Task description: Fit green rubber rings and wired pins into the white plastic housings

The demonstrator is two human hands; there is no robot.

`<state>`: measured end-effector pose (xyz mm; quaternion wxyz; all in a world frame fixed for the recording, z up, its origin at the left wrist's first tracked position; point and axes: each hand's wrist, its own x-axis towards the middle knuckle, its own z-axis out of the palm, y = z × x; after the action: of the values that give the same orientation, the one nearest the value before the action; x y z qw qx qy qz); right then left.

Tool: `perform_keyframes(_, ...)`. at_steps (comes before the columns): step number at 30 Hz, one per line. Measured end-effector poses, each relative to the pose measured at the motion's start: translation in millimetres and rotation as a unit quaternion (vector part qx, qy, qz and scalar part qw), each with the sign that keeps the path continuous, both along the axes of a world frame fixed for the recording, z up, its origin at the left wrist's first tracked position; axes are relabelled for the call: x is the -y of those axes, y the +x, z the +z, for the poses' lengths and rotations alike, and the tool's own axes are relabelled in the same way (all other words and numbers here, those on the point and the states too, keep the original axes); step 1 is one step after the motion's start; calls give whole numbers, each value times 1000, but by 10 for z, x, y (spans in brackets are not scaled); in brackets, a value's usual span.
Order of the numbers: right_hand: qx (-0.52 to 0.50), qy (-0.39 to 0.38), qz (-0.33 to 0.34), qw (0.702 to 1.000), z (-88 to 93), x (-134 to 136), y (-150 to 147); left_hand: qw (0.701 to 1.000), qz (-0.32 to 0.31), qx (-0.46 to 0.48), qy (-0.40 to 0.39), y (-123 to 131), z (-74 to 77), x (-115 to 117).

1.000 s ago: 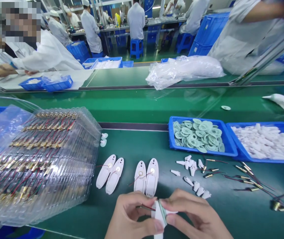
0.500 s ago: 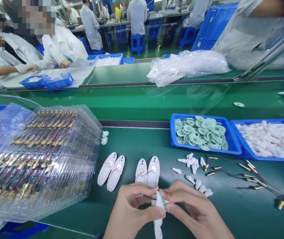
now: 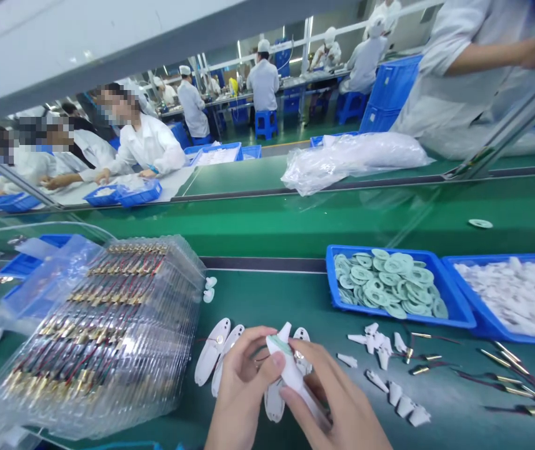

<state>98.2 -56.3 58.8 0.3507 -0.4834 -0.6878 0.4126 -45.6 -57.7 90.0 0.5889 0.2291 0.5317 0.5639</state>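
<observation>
My left hand (image 3: 242, 387) and my right hand (image 3: 333, 400) together hold a white plastic shell (image 3: 289, 365) with a pointed tip, low in the middle of the view. Both hands have fingers closed on it, and thin wires run from it under my left fingers. Just left of my hands lie two white shell halves (image 3: 215, 355) on the green table (image 3: 267, 300). More shell halves lie partly hidden beneath my hands. Small white tips (image 3: 380, 340) and brass parts with wires (image 3: 506, 369) are scattered to the right.
A stack of clear trays (image 3: 103, 325) filled with wired brass parts stands at the left. Blue bins hold green rings (image 3: 387, 284) and white pieces (image 3: 520, 294) at the right. A plastic bag (image 3: 352, 159) lies beyond the green conveyor belt (image 3: 295, 215). People in white coats work across it.
The view has tilted up. My hands turned the white shell so its pointed tip faces up and away, and they shifted left over the shell halves.
</observation>
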Motion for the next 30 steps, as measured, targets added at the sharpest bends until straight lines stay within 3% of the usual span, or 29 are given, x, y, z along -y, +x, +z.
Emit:
perform_keyframes(3, -6, 42, -25, 999, -14, -12, -20, 999, 23, -17, 22, 70, -20, -8)
perform_keyframes(7, -66, 19, -10, 998, -2, -97, 25, 997, 48, -42, 31, 124, -18, -49)
perform_keyframes(11, -123, -50, -1, 991, 77, -257, 116, 995, -44, -78, 35, 97, 60, -246)
perform_keyframes(16, -93, -99, 40, 990, 340, -615, 246, 971, -139, -177, 75, 11, 286, -591)
perform_keyframes(22, -57, -52, 60, 995, 594, -1013, 210, 949, -93, -256, 161, -43, 490, -843)
perform_keyframes(26, -81, -70, 67, 992, 569, -1161, 198, 943, -72, -270, 178, -35, 495, -954)
perform_keyframes(30, -122, -115, 77, 983, 503, -1305, 279, 943, -94, -271, 171, 47, 537, -1112)
